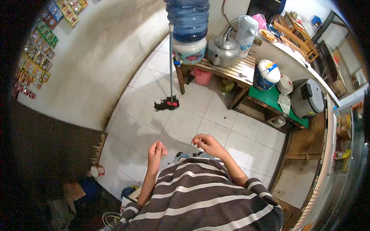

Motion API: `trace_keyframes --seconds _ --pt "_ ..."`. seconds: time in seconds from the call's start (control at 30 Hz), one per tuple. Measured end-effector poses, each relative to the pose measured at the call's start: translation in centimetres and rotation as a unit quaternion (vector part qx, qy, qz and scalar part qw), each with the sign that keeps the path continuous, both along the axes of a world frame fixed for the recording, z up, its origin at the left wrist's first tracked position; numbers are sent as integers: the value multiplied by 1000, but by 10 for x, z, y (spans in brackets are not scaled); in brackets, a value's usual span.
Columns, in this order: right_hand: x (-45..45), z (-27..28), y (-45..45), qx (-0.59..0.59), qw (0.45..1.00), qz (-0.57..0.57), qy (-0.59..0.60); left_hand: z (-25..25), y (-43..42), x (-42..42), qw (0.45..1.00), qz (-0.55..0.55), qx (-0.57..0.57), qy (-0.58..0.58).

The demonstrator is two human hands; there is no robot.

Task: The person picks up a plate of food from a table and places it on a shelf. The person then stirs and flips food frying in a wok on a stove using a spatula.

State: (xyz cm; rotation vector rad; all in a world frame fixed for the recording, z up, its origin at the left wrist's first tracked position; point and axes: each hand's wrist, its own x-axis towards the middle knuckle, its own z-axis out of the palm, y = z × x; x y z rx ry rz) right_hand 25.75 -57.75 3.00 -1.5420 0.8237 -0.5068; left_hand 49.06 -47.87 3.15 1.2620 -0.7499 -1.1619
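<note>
My left hand [155,153] is held in front of my striped shirt, with its fingers curled together and no object visible in it. My right hand [207,144] hovers beside it, fingers loosely bent and slightly apart, holding nothing. Both hands are above the white tiled floor [183,119] and touch nothing I can see. Beyond them, a mop [171,73] with a grey pole and black shaggy head stands upright against the water dispenser [189,52], which carries a large blue bottle [187,19].
A slatted wooden bench [243,69] bears the dispenser, a metal kettle [224,48] and a plastic pitcher [246,34]. On a green low shelf [266,95] are a blue-and-white bucket [266,75] and a rice cooker [308,98]. A pink bucket [202,76] sits under the bench. Sachets [46,32] hang at left.
</note>
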Motion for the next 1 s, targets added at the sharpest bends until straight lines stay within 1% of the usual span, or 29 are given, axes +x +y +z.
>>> trace_keyframes --seconds 0.13,0.17,0.2,0.23,0.3,0.33,0.37,0.43,0.47,0.53,0.57,0.67,0.73,0.77,0.8,0.9,0.93,1.0 --pt "23 17 -3 -39 999 -27 16 25 -34 15 999 10 -14 -47" --pt "26 20 -6 -50 998 -31 17 22 -39 23 998 -28 -2 -60" --pt "29 18 -8 -19 998 -53 22 14 -42 35 995 -66 7 -73" --pt "33 20 -11 -42 996 -80 28 4 -48 46 991 -101 16 -87" --pt "39 29 -17 -81 988 -126 40 -11 -60 55 985 -154 12 72" --pt "40 35 -24 -60 992 -89 66 -13 -66 57 972 -177 12 153" --pt "45 41 -27 -136 984 -100 51 -14 -70 52 966 -186 27 176" --pt "63 53 -34 -283 951 -121 18 31 -90 21 952 -205 59 220" --pt "66 61 -39 -254 964 -67 29 36 -98 14 931 -237 65 271" --pt "70 57 -51 -322 940 -64 96 43 -109 3 877 -295 81 371" --pt "69 55 -57 -357 923 -61 130 48 -113 -1 882 -301 73 355" --pt "46 51 -78 -283 942 -128 124 61 -133 -7 892 -321 52 312" --pt "28 50 -87 -244 951 -157 112 60 -144 -8 914 -321 66 238" --pt "17 47 -90 -224 954 -168 108 55 -150 -12 923 -318 70 204" --pt "7 38 -92 -242 944 -195 107 48 -154 -18 932 -277 90 215" --pt "-33 18 -108 -120 968 -202 88 18 -170 -24 944 -287 95 129" --pt "-44 11 -115 -147 960 -216 97 8 -177 -32 957 -252 85 119" --pt "-66 0 -134 -135 972 -177 78 4 -187 -44 965 -221 82 118"
